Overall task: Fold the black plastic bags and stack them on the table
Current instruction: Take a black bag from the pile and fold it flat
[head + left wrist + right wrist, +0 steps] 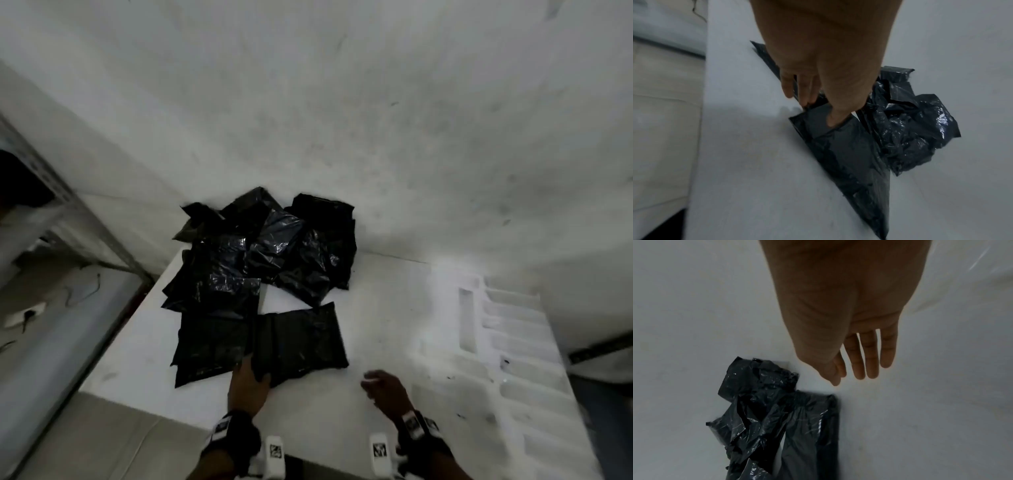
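Observation:
Near the front of the white table (376,308) lies a folded black plastic bag (301,339). My left hand (251,368) pinches its near left corner; in the left wrist view the thumb lies on top of the folded bag (849,154) and the left hand (822,112) has its fingers at the edge. Another flat black bag (212,346) lies just to the left. Behind them sits a loose pile of crumpled black bags (270,246). My right hand (380,383) hovers open to the right of the folded bag, its fingers (871,366) straight and holding nothing.
A white moulded foam piece (513,342) lies on the table's right side. A white wall (342,102) rises right behind the pile. On the left stand a metal frame (68,205) and floor with cables and a power strip (24,315).

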